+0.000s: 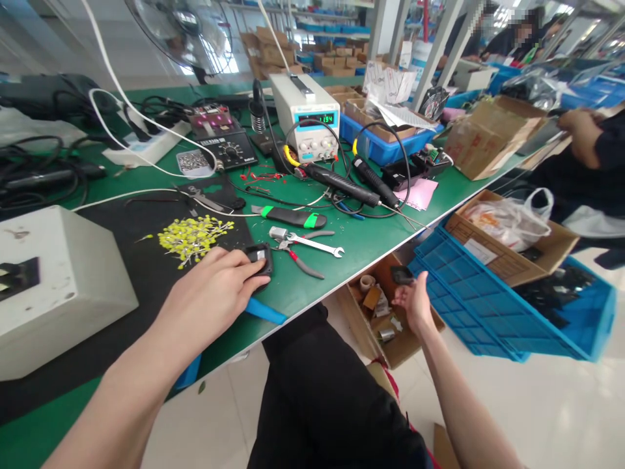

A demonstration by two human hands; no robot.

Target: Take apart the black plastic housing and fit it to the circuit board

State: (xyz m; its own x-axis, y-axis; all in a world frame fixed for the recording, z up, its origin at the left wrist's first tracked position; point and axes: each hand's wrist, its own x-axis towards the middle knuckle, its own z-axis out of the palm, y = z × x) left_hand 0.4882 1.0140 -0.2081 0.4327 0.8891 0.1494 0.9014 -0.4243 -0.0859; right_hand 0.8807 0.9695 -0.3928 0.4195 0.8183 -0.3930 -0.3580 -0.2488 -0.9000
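Head view: left hand [215, 293] presses flat on a small black casing [260, 258] lying on the green tabletop [351, 244]. Right hand [414, 301] pinches a second black part [402, 275] above a cardboard box [390, 312] on the floor. Yellow components [193, 238], a wrench [312, 242] and pliers [300, 259] lie nearby.

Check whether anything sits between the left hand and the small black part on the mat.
Nothing visible does: the left hand already rests on the small black part at the black mat edge, fingers touching it. The yellow components lie apart, to the side.
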